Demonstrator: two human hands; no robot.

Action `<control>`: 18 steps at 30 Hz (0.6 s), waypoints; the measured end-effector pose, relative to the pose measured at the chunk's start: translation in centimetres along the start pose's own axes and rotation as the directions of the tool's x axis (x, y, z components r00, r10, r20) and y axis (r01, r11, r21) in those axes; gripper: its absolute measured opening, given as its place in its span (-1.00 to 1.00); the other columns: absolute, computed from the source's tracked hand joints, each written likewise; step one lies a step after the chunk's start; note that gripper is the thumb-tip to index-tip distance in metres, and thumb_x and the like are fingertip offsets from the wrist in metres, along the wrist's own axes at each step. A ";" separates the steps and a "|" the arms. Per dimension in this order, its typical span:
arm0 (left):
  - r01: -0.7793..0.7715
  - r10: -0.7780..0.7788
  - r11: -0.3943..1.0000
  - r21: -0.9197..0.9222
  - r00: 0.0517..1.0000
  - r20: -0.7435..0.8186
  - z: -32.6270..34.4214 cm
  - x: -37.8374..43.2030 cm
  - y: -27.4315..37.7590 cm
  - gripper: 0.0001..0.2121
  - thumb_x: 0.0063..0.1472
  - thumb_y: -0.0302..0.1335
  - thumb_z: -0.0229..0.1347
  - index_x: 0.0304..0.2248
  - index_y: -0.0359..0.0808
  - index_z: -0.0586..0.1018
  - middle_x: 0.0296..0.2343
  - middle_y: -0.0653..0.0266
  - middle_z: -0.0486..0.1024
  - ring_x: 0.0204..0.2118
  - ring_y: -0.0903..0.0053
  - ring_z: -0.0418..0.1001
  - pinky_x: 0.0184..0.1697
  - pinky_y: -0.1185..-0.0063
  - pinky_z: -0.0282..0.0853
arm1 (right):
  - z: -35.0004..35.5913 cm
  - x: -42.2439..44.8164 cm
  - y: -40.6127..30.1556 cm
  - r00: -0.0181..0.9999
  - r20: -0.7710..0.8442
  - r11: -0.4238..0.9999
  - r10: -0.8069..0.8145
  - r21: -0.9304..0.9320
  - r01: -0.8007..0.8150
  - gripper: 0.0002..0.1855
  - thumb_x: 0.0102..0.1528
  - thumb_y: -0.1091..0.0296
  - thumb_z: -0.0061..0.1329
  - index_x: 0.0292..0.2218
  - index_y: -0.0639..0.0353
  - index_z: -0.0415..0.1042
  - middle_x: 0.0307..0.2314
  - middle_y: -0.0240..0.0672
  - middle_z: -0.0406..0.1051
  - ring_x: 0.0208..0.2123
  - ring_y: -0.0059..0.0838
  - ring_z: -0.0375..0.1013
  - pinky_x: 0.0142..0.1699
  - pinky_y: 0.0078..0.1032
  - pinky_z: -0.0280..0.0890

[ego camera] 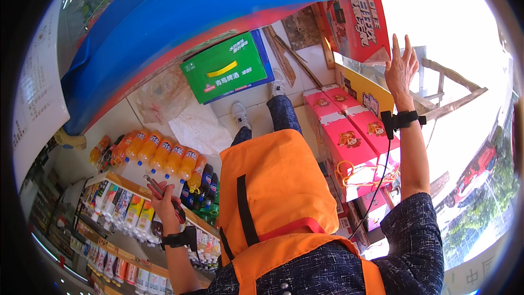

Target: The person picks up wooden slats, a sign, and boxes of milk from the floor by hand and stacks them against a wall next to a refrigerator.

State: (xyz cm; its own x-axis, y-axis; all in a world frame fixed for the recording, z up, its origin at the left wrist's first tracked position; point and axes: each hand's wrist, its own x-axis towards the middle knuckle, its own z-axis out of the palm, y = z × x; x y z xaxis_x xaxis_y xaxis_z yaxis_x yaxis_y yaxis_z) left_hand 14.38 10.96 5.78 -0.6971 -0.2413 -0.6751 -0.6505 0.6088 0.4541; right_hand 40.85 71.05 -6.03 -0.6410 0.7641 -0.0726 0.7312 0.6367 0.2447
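My left hand (164,205) grips red-handled pliers (155,186), whose metal jaws point up and away from me. Behind it stand several orange soda bottles (168,155) and a shelf of packed drinks (131,209). My right hand (402,67) is raised with its fingers apart and nothing held in it. Just beside its fingertips is the lower edge of a red printed carton (360,24); whether they touch, I cannot tell. Pink gift boxes (348,139) with cord handles are stacked below that arm, next to a yellow box (360,90).
A large blue curved plastic object (184,20) spans the top. On the tiled floor lie a green beer carton (225,67), wooden strips (282,55) and a white plastic sheet (200,127). An orange apron (278,180) hangs before me. A wooden frame (454,90) stands in bright light outside.
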 end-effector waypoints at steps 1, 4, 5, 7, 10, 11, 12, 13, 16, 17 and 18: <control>0.002 -0.002 1.000 0.001 1.000 0.019 -0.1 1.4 -0.6 -0.72 0.08 -0.54 0.15 -0.19 -0.35 0.43 -0.45 0.25 0.51 -0.76 0.61 0.32 -0.72 0.68 0.18 | -0.7 -0.8 0.3 1.000 -0.006 1.000 0.010 0.005 -0.009 -0.16 -0.04 0.54 0.08 0.21 -0.14 0.02 0.21 -0.23 -0.14 0.21 -0.11 -0.08 0.22 -0.03 -0.08; 0.030 -0.031 0.999 0.015 0.997 0.074 -0.5 5.5 -3.5 -0.74 0.08 -0.51 0.15 -0.21 -0.33 0.45 -0.47 0.26 0.51 -0.75 0.62 0.33 -0.71 0.68 0.21 | -4.3 -3.7 -0.6 0.999 -0.029 0.999 0.028 0.017 -0.027 -0.22 -0.03 0.51 0.07 0.19 -0.07 0.08 0.19 -0.21 -0.09 0.20 -0.08 -0.05 0.21 -0.04 -0.06; 0.027 -0.027 1.000 0.008 0.995 0.097 -0.9 6.7 -4.6 -0.74 0.08 -0.51 0.15 -0.21 -0.33 0.45 -0.47 0.26 0.51 -0.75 0.62 0.33 -0.71 0.68 0.21 | -6.0 -4.9 -1.8 0.999 0.023 0.997 0.034 0.065 -0.036 -0.24 -0.02 0.50 0.07 0.18 -0.06 0.09 0.18 -0.20 -0.06 0.18 -0.08 -0.02 0.21 -0.06 -0.04; 0.077 -0.080 0.996 0.043 0.994 0.077 -1.7 9.0 -7.3 -0.78 0.07 -0.50 0.16 -0.26 -0.31 0.47 -0.53 0.27 0.48 -0.75 0.62 0.33 -0.71 0.68 0.21 | -9.1 -7.5 -4.6 0.996 0.089 0.987 0.003 0.158 -0.017 -0.29 0.01 0.48 0.04 0.17 -0.01 0.11 0.14 -0.19 0.02 0.15 -0.09 0.04 0.20 -0.13 0.02; 0.108 -0.104 0.994 -0.019 0.985 0.139 -3.0 12.3 -12.2 -0.82 0.07 -0.49 0.16 -0.32 -0.29 0.46 -0.59 0.30 0.44 -0.76 0.62 0.32 -0.71 0.68 0.22 | -13.8 -11.9 -9.3 0.981 0.134 0.911 -0.137 0.406 0.072 -0.44 0.01 0.49 0.01 0.07 0.14 0.25 0.06 -0.15 0.17 0.09 -0.11 0.13 0.16 -0.20 0.08; 0.141 -0.138 0.990 -0.015 0.981 0.133 -3.1 12.4 -13.1 -0.85 0.07 -0.49 0.16 -0.36 -0.28 0.44 -0.63 0.33 0.40 -0.77 0.62 0.30 -0.71 0.67 0.22 | -14.7 -13.3 -10.9 0.972 0.160 0.893 -0.170 0.442 0.083 -0.47 0.01 0.48 0.01 0.04 0.17 0.28 0.03 -0.14 0.21 0.07 -0.09 0.15 0.15 -0.22 0.09; 0.154 -0.148 0.988 -0.028 0.980 0.134 -3.1 12.4 -14.2 -0.85 0.07 -0.49 0.16 -0.36 -0.28 0.44 -0.63 0.33 0.40 -0.77 0.62 0.30 -0.71 0.67 0.22 | -15.6 -14.6 -12.3 0.962 0.186 0.875 -0.203 0.476 0.092 -0.51 0.01 0.48 0.01 0.01 0.19 0.31 0.01 -0.13 0.24 0.05 -0.08 0.17 0.14 -0.23 0.10; 0.167 -0.160 0.985 -0.040 0.977 0.143 -3.2 12.5 -15.3 -0.85 0.07 -0.50 0.15 -0.37 -0.28 0.44 -0.63 0.33 0.40 -0.78 0.62 0.30 -0.72 0.66 0.22 | -16.3 -15.8 -13.6 0.948 0.203 0.868 -0.246 0.481 0.123 -0.53 0.02 0.47 0.00 0.00 0.20 0.32 -0.01 -0.13 0.26 0.03 -0.08 0.20 0.12 -0.22 0.11; 0.200 -0.180 0.975 -0.101 0.968 0.175 -3.7 10.6 -17.6 -0.86 0.08 -0.51 0.15 -0.38 -0.28 0.43 -0.64 0.34 0.38 -0.78 0.62 0.30 -0.73 0.65 0.22 | -16.0 -18.7 -16.2 0.897 0.269 0.808 -0.350 0.571 0.144 -0.59 0.05 0.43 -0.04 -0.03 0.21 0.33 -0.05 -0.13 0.30 0.00 -0.09 0.25 0.09 -0.22 0.14; 0.199 -0.180 0.975 -0.097 0.968 0.176 -4.2 9.8 -18.7 -0.86 0.08 -0.51 0.14 -0.38 -0.28 0.43 -0.64 0.34 0.38 -0.79 0.62 0.30 -0.74 0.66 0.21 | -16.0 -19.2 -17.0 0.895 0.262 0.809 -0.361 0.566 0.161 -0.59 0.05 0.43 -0.04 -0.03 0.21 0.33 -0.05 -0.13 0.30 0.00 -0.09 0.25 0.09 -0.22 0.14; 0.196 -0.179 0.977 -0.088 0.968 0.174 -4.8 9.0 -19.4 -0.87 0.08 -0.52 0.14 -0.38 -0.28 0.43 -0.65 0.35 0.38 -0.79 0.62 0.31 -0.75 0.66 0.20 | -15.8 -19.7 -18.0 0.862 0.312 0.789 -0.399 0.596 0.149 -0.59 0.05 0.44 -0.04 -0.03 0.21 0.33 -0.04 -0.12 0.29 0.00 -0.08 0.25 0.10 -0.23 0.15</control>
State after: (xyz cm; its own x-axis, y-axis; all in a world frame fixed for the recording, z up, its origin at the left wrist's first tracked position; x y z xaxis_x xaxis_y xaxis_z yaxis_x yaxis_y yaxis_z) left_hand 19.27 -6.60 -6.29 -0.5063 -0.2115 -0.8360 -0.7988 0.4804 0.3622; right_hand 36.65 42.85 6.25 -0.7715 0.4374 -0.4619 0.6204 0.6782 -0.3940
